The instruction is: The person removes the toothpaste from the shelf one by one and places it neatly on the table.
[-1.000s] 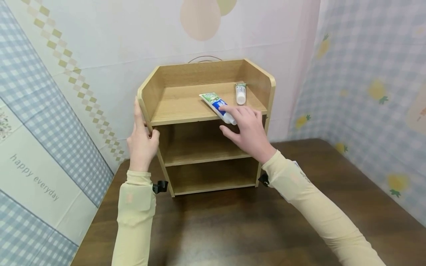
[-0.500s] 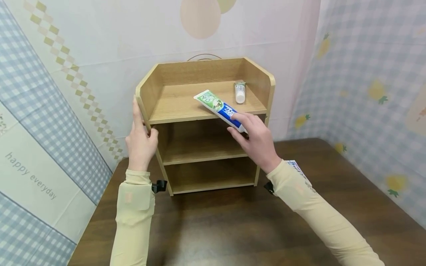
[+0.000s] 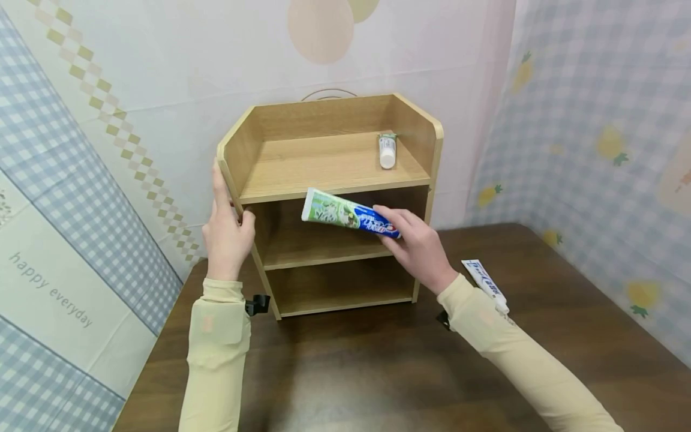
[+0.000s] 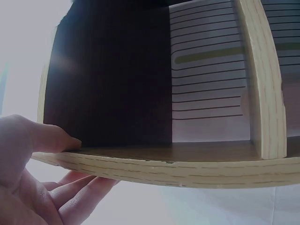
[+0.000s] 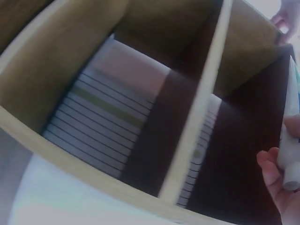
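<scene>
My right hand (image 3: pixel 418 246) pinches a green, blue and white toothpaste tube (image 3: pixel 345 215) near its cap end. The tube is held in front of the middle opening of a small wooden shelf (image 3: pixel 335 191), its flat end pointing left. In the right wrist view the white cap (image 5: pixel 291 177) shows beside the fingers. My left hand (image 3: pixel 229 234) grips the shelf's left side panel; in the left wrist view the thumb (image 4: pixel 56 138) lies on the inner side and the fingers are outside. A smaller white tube (image 3: pixel 387 151) lies on the top shelf at the right.
Another white and blue toothpaste tube (image 3: pixel 484 283) lies on the dark wooden table (image 3: pixel 345 372), right of the shelf and beside my right sleeve. Patterned cloth (image 3: pixel 162 72) hangs behind and on both sides. Two lower compartments of the shelf face me.
My right hand has drawn the green and blue tube off the top shelf, down and toward me, and turned it nearly level. The left hand stays on the panel.
</scene>
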`<act>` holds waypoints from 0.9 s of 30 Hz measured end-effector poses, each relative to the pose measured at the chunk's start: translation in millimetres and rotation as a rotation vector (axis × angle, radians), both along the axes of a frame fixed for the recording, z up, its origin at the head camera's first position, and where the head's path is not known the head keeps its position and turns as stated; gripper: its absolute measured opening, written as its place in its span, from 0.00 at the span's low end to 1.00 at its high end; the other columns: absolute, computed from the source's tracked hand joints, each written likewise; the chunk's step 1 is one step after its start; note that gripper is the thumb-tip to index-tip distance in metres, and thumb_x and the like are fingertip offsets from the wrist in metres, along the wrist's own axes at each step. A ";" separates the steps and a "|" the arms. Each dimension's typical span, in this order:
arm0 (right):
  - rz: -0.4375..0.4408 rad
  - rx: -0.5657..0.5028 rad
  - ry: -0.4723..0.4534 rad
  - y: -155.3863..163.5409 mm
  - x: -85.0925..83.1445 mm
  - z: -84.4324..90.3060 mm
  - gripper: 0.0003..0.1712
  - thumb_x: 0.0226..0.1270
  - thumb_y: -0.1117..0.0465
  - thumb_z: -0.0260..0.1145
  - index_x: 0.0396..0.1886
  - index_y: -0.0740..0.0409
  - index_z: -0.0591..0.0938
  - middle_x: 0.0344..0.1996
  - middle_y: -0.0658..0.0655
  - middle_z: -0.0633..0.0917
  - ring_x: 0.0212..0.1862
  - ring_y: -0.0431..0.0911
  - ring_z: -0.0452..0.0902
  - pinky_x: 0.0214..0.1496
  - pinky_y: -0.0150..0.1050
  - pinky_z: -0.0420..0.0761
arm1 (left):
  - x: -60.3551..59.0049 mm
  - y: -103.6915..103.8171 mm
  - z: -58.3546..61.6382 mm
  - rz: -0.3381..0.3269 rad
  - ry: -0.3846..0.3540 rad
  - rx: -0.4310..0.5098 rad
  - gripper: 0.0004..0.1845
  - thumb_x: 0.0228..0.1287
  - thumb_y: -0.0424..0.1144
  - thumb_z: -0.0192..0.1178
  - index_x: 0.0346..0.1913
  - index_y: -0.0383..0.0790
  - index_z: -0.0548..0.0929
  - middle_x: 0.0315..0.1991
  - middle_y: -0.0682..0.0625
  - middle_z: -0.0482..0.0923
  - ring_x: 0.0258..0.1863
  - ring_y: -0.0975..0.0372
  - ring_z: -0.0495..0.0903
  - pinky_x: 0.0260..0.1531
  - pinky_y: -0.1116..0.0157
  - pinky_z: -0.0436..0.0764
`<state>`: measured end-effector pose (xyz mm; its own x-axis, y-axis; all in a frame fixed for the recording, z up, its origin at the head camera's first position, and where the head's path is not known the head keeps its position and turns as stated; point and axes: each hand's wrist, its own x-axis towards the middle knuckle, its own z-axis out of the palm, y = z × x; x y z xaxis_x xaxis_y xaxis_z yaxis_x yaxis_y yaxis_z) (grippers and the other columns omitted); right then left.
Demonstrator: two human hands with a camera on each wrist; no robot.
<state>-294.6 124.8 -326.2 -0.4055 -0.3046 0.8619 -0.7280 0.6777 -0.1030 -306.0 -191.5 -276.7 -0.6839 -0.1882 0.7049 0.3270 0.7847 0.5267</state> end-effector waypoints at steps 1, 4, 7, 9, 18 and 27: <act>0.002 0.012 -0.001 1.1 -0.4 -4.2 0.33 0.55 0.66 0.73 0.62 0.53 0.76 0.48 0.60 0.84 0.48 0.50 0.82 0.46 0.46 0.83 | 0.1 0.4 -0.7 0.000 -0.001 -0.001 0.47 0.58 0.32 0.48 0.77 0.61 0.39 0.61 0.38 0.75 0.26 0.47 0.72 0.25 0.52 0.68; 0.004 0.033 0.000 4.4 -1.9 -15.2 0.31 0.54 0.65 0.73 0.60 0.54 0.78 0.45 0.59 0.84 0.38 0.47 0.83 0.39 0.43 0.84 | 0.1 1.6 -2.2 -0.005 -0.001 0.000 0.48 0.58 0.32 0.48 0.77 0.62 0.39 0.59 0.38 0.76 0.25 0.48 0.71 0.24 0.54 0.66; 0.005 0.035 -0.007 7.9 -3.1 -23.8 0.26 0.56 0.65 0.72 0.57 0.56 0.80 0.41 0.58 0.84 0.29 0.43 0.78 0.31 0.39 0.81 | 0.3 2.4 -2.8 -0.008 0.003 -0.002 0.47 0.58 0.32 0.48 0.77 0.62 0.39 0.59 0.39 0.75 0.24 0.48 0.71 0.23 0.55 0.66; 0.005 0.037 -0.011 10.9 -3.0 -28.7 0.25 0.56 0.64 0.71 0.56 0.56 0.81 0.40 0.57 0.83 0.27 0.41 0.76 0.30 0.37 0.79 | 0.5 2.6 -2.8 -0.008 0.004 -0.004 0.47 0.59 0.32 0.48 0.77 0.62 0.39 0.59 0.39 0.76 0.24 0.48 0.70 0.23 0.56 0.65; 0.012 0.051 0.002 23.7 5.1 -35.3 0.24 0.61 0.59 0.69 0.58 0.53 0.80 0.43 0.57 0.83 0.34 0.42 0.76 0.33 0.36 0.78 | 0.5 2.0 1.8 -0.010 0.017 -0.008 0.47 0.58 0.32 0.47 0.77 0.61 0.38 0.56 0.38 0.77 0.25 0.49 0.70 0.22 0.56 0.64; 0.050 0.097 -0.030 48.4 19.0 -43.6 0.26 0.71 0.44 0.52 0.57 0.53 0.81 0.42 0.55 0.83 0.40 0.42 0.78 0.37 0.36 0.78 | -2.1 1.7 -1.3 0.001 -0.001 -0.003 0.47 0.59 0.33 0.48 0.77 0.62 0.39 0.62 0.39 0.74 0.30 0.47 0.74 0.26 0.53 0.66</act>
<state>-275.5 173.2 -369.7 -0.4129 -0.4065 0.8150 -0.7591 0.6481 -0.0612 -308.1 -189.8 -278.0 -0.6842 -0.1867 0.7050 0.3259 0.7865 0.5246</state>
